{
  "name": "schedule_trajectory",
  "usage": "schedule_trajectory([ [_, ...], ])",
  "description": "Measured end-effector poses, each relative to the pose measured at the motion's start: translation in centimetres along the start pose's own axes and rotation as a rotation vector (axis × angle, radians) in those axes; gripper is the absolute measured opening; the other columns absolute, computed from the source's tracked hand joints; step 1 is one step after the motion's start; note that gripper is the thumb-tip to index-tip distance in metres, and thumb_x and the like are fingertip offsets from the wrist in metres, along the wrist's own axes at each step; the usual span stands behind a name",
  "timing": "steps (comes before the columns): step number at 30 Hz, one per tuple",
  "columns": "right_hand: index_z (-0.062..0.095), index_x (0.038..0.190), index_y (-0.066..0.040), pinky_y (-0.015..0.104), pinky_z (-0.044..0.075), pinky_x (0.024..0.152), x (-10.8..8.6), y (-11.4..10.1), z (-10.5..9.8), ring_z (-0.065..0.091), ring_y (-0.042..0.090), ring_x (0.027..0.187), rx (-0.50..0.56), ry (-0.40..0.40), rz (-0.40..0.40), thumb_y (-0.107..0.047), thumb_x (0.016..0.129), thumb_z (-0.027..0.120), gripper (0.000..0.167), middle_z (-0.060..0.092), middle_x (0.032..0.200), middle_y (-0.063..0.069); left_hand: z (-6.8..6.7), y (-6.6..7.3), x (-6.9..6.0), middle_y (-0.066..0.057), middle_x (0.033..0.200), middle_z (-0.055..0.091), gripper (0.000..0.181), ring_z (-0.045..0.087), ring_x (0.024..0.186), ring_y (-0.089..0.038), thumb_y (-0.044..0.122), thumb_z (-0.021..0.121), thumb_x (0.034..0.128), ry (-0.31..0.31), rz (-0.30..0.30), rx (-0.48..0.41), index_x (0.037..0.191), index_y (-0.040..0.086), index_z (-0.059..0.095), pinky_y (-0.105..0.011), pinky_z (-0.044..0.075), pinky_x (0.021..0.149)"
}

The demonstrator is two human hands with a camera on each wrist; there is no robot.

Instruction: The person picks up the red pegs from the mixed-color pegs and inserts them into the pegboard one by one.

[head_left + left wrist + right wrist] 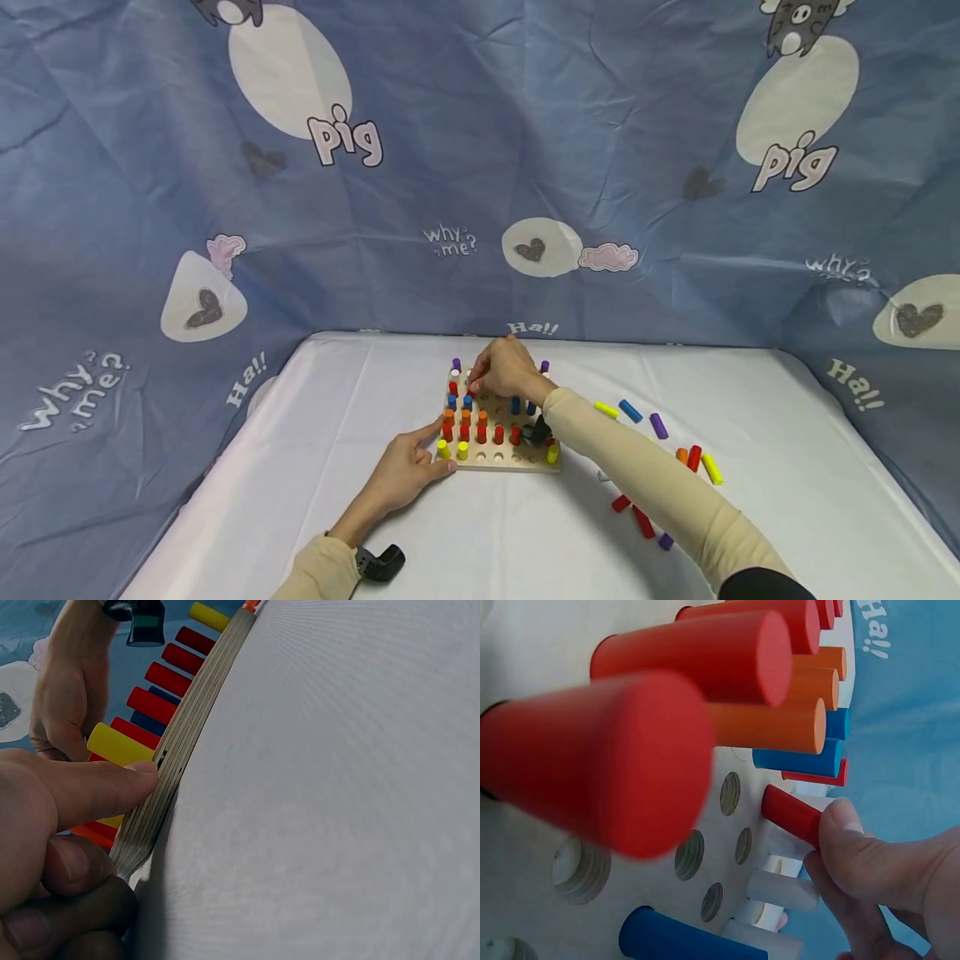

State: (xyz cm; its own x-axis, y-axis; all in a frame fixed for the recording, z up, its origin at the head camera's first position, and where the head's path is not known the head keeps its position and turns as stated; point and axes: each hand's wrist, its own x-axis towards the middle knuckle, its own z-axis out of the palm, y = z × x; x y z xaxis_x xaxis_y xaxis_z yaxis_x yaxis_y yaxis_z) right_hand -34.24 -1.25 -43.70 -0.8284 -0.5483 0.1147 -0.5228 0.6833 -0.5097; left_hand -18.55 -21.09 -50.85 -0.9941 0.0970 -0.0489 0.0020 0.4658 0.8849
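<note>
A wooden pegboard [498, 467] with rows of coloured pegs lies on the white table. My right hand [506, 368] is over its far part; in the right wrist view the thumb and a finger of this hand [885, 885] pinch a red peg [791, 815], whose free end is at the board's surface. Whether it sits in a hole I cannot tell. At the board's near left corner, my left hand [401, 468] holds the edge, its thumb [112, 787] against the plywood side [169, 754] beside a yellow peg [118, 745] and its index finger stretched along the left side.
Loose pegs lie right of the board, among them a blue one [630, 410], a purple one [658, 426], a yellow one [712, 468] and a red one [642, 522], some near the right forearm. A blue printed cloth [420, 167] hangs behind the table.
</note>
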Motion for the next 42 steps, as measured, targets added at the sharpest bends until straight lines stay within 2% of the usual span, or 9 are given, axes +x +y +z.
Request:
schedule_trajectory([
  [3, 0.085, 0.075, -0.023, 0.038, 0.043, 0.100, 0.0, -0.3, 0.0, 0.059, 0.014, 0.085, -0.021, 0.005, 0.011, -0.024, 0.082, 0.094, 0.011, 0.077, 0.074, -0.012, 0.0, 0.0, 0.0, 0.011, 0.049, 0.036, 0.080, 0.028, 0.043, -0.003, 0.019, 0.084, 0.0894, 0.001, 0.002, 0.004, 0.158, 0.000, 0.047, -0.021, 0.023, 0.043],
  [8, 0.085, 0.076, -0.022, 0.038, 0.051, 0.091, 0.0, -0.5, 0.1, 0.063, 0.013, 0.080, 0.013, 0.010, 0.029, -0.023, 0.081, 0.095, 0.011, 0.077, 0.073, -0.011, 0.0, 0.1, -0.1, 0.010, 0.049, 0.037, 0.080, 0.029, 0.043, -0.004, 0.019, 0.084, 0.0893, 0.006, -0.021, 0.002, 0.158, 0.002, 0.048, -0.021, 0.024, 0.042],
  [11, 0.086, 0.077, -0.021, 0.044, 0.052, 0.101, 0.0, -0.6, 0.3, 0.067, 0.011, 0.079, 0.042, 0.018, 0.028, -0.023, 0.080, 0.095, 0.010, 0.078, 0.074, -0.009, 0.0, 0.1, -0.1, 0.009, 0.049, 0.038, 0.080, 0.030, 0.043, -0.005, 0.020, 0.084, 0.0896, 0.006, -0.033, -0.001, 0.159, 0.004, 0.047, -0.022, 0.024, 0.042],
  [15, 0.086, 0.078, -0.021, 0.039, 0.054, 0.095, -0.1, -0.5, 0.8, 0.067, 0.008, 0.075, 0.050, 0.012, 0.017, -0.024, 0.081, 0.095, 0.010, 0.078, 0.075, -0.009, 0.1, -0.1, -0.1, 0.009, 0.049, 0.039, 0.080, 0.030, 0.042, -0.005, 0.021, 0.084, 0.0896, -0.001, -0.033, -0.004, 0.159, 0.004, 0.048, -0.022, 0.025, 0.042],
  [17, 0.086, 0.077, -0.021, 0.033, 0.053, 0.077, -0.1, -0.5, 0.9, 0.065, 0.008, 0.073, 0.049, 0.004, 0.024, -0.025, 0.081, 0.095, 0.010, 0.078, 0.074, -0.010, 0.2, -0.2, -0.2, 0.009, 0.049, 0.040, 0.080, 0.030, 0.042, -0.005, 0.021, 0.084, 0.0893, -0.004, -0.028, -0.008, 0.159, 0.004, 0.048, -0.022, 0.024, 0.041],
  [19, 0.086, 0.077, -0.022, 0.030, 0.049, 0.077, -0.1, -0.5, 0.9, 0.063, 0.008, 0.074, 0.037, 0.001, 0.025, -0.027, 0.081, 0.095, 0.010, 0.078, 0.074, -0.011, 0.1, -0.3, -0.2, 0.009, 0.049, 0.040, 0.081, 0.030, 0.042, -0.005, 0.022, 0.085, 0.0892, -0.007, -0.024, -0.012, 0.159, 0.004, 0.048, -0.022, 0.024, 0.041],
  [26, 0.086, 0.077, -0.024, 0.033, 0.051, 0.082, 0.3, -0.6, 0.6, 0.066, 0.009, 0.078, -0.028, -0.021, 0.027, -0.030, 0.079, 0.096, 0.011, 0.079, 0.077, -0.011, -0.1, 0.1, -0.2, 0.008, 0.050, 0.039, 0.080, 0.031, 0.043, -0.006, 0.021, 0.084, 0.0905, -0.007, -0.015, -0.015, 0.159, 0.003, 0.047, -0.021, 0.025, 0.042],
  [34, 0.088, 0.087, -0.022, 0.049, 0.042, 0.116, 0.0, -0.7, -0.2, 0.072, 0.016, 0.094, 0.020, -0.063, 0.002, -0.026, 0.085, 0.092, 0.006, 0.082, 0.087, -0.008, -0.1, 0.2, -0.3, 0.008, 0.050, 0.039, 0.079, 0.030, 0.044, -0.007, 0.020, 0.084, 0.0904, -0.004, -0.029, -0.008, 0.159, 0.003, 0.047, -0.022, 0.025, 0.042],
  [42, 0.088, 0.091, -0.017, 0.054, 0.050, 0.105, -1.8, 1.6, -3.4, 0.073, 0.020, 0.090, 0.027, 0.015, -0.040, -0.022, 0.086, 0.090, 0.008, 0.083, 0.092, -0.002, 0.0, 0.2, -0.2, 0.008, 0.050, 0.039, 0.080, 0.030, 0.044, -0.007, 0.020, 0.084, 0.0901, 0.002, -0.034, -0.011, 0.159, 0.004, 0.047, -0.022, 0.025, 0.042],
])
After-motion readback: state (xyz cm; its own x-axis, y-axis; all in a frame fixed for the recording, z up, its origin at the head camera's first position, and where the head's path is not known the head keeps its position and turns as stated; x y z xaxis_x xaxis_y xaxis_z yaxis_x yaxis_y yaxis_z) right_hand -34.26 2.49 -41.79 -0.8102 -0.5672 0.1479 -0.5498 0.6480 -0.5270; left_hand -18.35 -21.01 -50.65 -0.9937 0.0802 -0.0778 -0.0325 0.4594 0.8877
